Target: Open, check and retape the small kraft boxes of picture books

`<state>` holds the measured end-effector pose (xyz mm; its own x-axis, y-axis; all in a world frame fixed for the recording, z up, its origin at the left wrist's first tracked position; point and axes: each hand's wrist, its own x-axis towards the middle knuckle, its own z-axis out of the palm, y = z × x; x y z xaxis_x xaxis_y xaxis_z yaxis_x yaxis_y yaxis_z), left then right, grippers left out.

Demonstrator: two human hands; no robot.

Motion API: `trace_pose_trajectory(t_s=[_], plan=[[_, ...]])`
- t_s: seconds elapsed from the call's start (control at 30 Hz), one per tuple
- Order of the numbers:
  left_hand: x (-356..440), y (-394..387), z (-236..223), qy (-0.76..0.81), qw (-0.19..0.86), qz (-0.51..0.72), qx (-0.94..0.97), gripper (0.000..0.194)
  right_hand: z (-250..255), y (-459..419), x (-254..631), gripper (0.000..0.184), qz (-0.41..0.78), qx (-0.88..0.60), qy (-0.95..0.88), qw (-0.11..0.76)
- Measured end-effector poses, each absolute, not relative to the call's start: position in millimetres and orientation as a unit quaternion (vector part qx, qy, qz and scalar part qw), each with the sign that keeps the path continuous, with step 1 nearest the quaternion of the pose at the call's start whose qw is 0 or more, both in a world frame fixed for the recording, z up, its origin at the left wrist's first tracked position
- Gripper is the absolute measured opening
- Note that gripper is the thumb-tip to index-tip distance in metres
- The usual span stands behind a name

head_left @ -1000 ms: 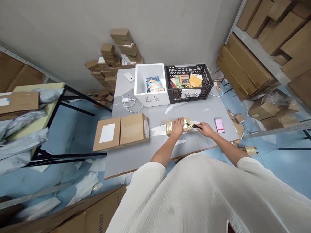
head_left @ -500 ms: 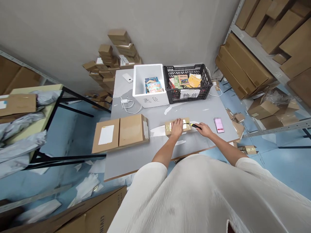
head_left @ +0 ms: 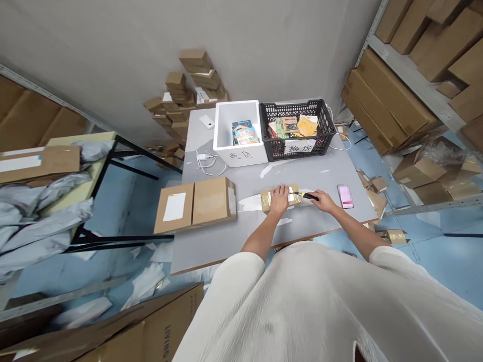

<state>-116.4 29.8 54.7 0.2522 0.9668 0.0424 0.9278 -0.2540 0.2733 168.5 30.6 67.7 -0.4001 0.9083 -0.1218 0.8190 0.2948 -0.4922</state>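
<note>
A small cardboard box [head_left: 266, 199] wrapped in shiny tape, with a white label, lies on the grey table. My left hand [head_left: 279, 199] rests on top of it, fingers stretched out and pressing it to the tabletop. From the right, my right hand [head_left: 320, 199] is closed around the black handle of a box cutter [head_left: 309, 195] with a yellow part near its front. The cutter's blade reaches over the top of the small box, near the label and just right of my left fingers. Whether it has gone into the tape cannot be made out.
Two brown cartons [head_left: 213, 201] stand left on the table [head_left: 211, 250]. Behind are a white foam box [head_left: 241, 156] and a black crate [head_left: 301, 147] with books and packets. A phone [head_left: 344, 196] lies right, a white cable [head_left: 211, 168] back left. Shelving [head_left: 418, 80] with cartons stands right.
The view has shifted slightly. Both hands, the cutter and the small box keep almost the same places relative to each other.
</note>
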Motion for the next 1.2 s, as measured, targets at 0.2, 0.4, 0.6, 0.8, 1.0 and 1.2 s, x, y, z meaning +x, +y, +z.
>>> trace_pose_trajectory(t_s=[0.2, 0.4, 0.6, 0.8, 1.0, 1.2], plan=[[-118, 29, 53, 0.601, 0.111, 0.118, 0.783, 0.057, 58, 39, 168, 0.048, 0.256, -0.546, -0.792, 0.093], [-118, 27, 54, 0.609, 0.130, 0.133, 0.771, 0.054, 64, 51, 206, 0.050, 0.241, -0.577, -0.766, 0.148], [-117, 25, 50, 0.610, 0.140, 0.160, 0.764, 0.054, 61, 62, 222, 0.054, 0.261, -0.633, -0.712, 0.157], [-143, 10, 53, 0.585, 0.166, 0.179, 0.773, 0.050, 43, 50, 203, 0.045, 0.280, -0.669, -0.681, 0.102], [-181, -24, 54, 0.708, 0.149, 0.196, 0.662, 0.051, 25, 45, 198, 0.047, 0.259, -0.716, -0.648, 0.024], [-196, -41, 47, 0.722, 0.199, 0.202, 0.631, 0.052, -2, 36, 196, 0.047, 0.257, -0.764, -0.591, -0.040]])
